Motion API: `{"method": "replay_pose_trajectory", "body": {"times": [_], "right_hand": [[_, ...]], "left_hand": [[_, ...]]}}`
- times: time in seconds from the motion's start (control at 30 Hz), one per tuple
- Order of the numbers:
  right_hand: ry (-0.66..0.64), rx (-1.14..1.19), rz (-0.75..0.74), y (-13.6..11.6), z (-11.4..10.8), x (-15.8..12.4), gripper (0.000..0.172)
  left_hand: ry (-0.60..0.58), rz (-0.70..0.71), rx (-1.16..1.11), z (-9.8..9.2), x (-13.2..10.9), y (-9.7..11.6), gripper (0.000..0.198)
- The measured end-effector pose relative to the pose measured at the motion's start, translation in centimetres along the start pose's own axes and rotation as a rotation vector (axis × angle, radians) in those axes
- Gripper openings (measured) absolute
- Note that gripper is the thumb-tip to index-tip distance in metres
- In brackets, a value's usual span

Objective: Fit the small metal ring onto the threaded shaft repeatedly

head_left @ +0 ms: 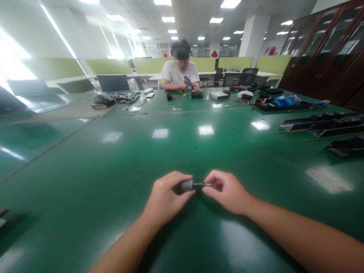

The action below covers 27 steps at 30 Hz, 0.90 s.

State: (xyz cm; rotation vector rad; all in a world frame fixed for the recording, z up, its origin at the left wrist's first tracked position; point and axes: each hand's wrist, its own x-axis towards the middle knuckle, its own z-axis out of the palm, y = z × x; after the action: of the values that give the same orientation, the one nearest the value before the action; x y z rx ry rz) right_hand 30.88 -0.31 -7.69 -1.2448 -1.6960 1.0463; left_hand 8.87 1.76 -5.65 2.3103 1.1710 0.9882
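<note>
In the head view, a short grey metal cylinder with a thin dark shaft lies level between my hands, low over the green table. It resembles a drill chuck with a bit, but I cannot tell its exact kind. My left hand is closed around the cylinder, thumb in front and fingers behind. The shaft's right end is pinched between the thumb and fingers of my right hand. The fingertips partly cover both ends of the piece.
Across the green table, a person handles a power drill near black blocks. Electronics and wires lie at the far left. Blue parts, black metal channels and a black item lie along the right.
</note>
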Motion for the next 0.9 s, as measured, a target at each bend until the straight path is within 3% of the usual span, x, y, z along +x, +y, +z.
{"method": "replay_pose_trajectory", "body": {"times": [0.67, 0.8, 0.9], "right_hand": [[0.018, 0.103, 0.04, 0.2, 0.1, 0.2, 0.012], [0.038, 0.348, 0.097, 0.6, 0.0, 0.7, 0.018], [0.055, 0.492, 0.128, 1.0, -0.2, 1.1, 0.03]], "left_hand": [[0.024, -0.034, 0.019, -0.4, 0.0, -0.5, 0.024], [0.103, -0.243, 0.003, -0.9, 0.5, -1.0, 0.03], [0.177, -0.454, -0.2, -1.0, 0.9, -1.8, 0.045]]}}
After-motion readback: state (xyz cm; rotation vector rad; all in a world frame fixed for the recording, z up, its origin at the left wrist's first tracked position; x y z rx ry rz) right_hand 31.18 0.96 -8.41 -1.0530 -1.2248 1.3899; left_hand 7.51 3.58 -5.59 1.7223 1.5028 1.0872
